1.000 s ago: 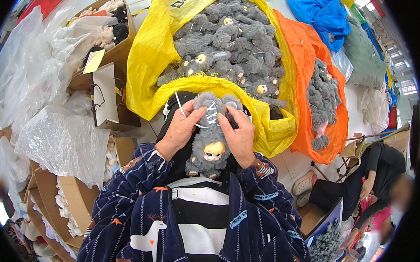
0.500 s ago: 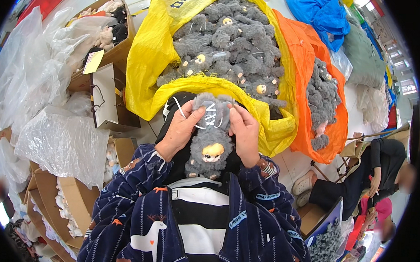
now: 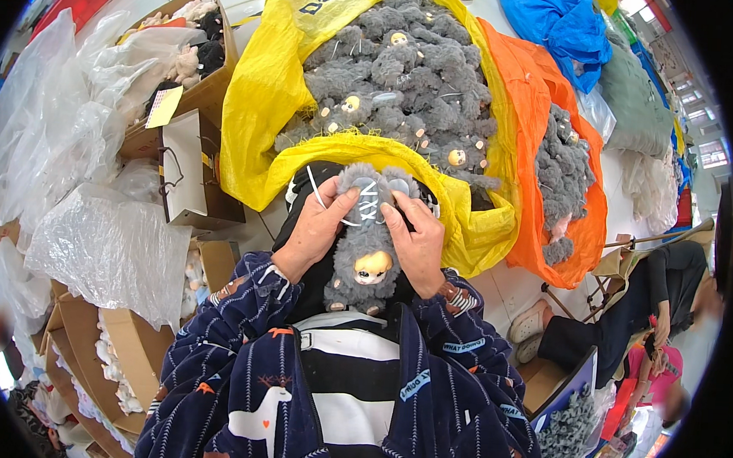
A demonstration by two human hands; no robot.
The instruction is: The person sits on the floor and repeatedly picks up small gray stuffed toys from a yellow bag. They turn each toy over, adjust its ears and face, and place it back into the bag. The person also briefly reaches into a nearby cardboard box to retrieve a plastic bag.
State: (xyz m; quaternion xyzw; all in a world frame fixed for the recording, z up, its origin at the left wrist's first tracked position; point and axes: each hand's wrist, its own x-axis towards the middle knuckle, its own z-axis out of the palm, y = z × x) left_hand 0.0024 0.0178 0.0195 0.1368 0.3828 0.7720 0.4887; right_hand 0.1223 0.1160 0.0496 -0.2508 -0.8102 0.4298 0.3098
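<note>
A grey furry plush doll (image 3: 350, 253) with a small doll face and long ears lies upright in my lap. White lace (image 3: 367, 202) crosses back and forth over one of its ears, and a loose end sticks out to the left. My left hand (image 3: 315, 228) is closed, pinching that laced ear between thumb and fingers. My right hand (image 3: 416, 238) is closed on the other side of the ears, its thumb near the lace and its fingers on the fur. Whether it also holds a lace end is hidden.
Ahead stands a yellow sack (image 3: 260, 116) full of similar grey plush dolls, with an orange sack (image 3: 526, 225) of more beside it. Cardboard boxes (image 3: 141, 333) and clear plastic sheeting (image 3: 104, 244) are at my left. A seated person (image 3: 627, 326) works at the right.
My right hand has moved slightly left and down, its thumb now pressing close to the lace. The right ear shows more. My left hand stays about where it was.
</note>
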